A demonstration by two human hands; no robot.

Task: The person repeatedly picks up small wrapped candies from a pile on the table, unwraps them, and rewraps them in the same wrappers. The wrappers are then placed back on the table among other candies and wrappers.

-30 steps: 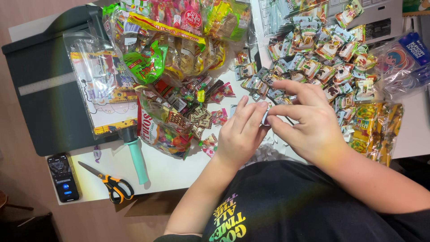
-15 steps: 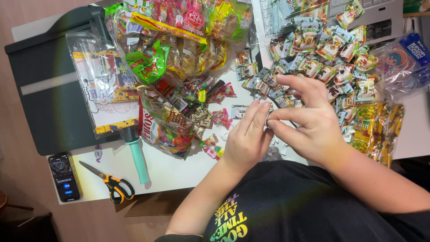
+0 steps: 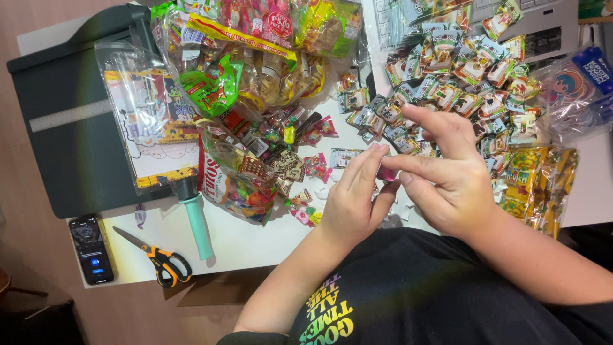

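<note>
Hands are meeting mid-frame over the white surface (image 3: pixel 242 239): the left hand (image 3: pixel 348 204) and right hand (image 3: pixel 447 182) are both pinching one small pink candy (image 3: pixel 387 172) between their fingertips, fingers nearly closed around it. That candy is sitting just above the surface, at about 5 o'clock from the loose pile of wrapped sweets (image 3: pixel 460 83). Big candy bags (image 3: pixel 242 83) are lying at 10 o'clock. Scissors (image 3: pixel 156 255) and a phone (image 3: pixel 92 249) are resting way off at 8 o'clock.

Left hand (image 3: pixel 351 204) and right hand (image 3: pixel 447 172) pinching one small pink candy (image 3: pixel 387 172) (mostly hidden) above white table (image 3: pixel 255 239).
</note>
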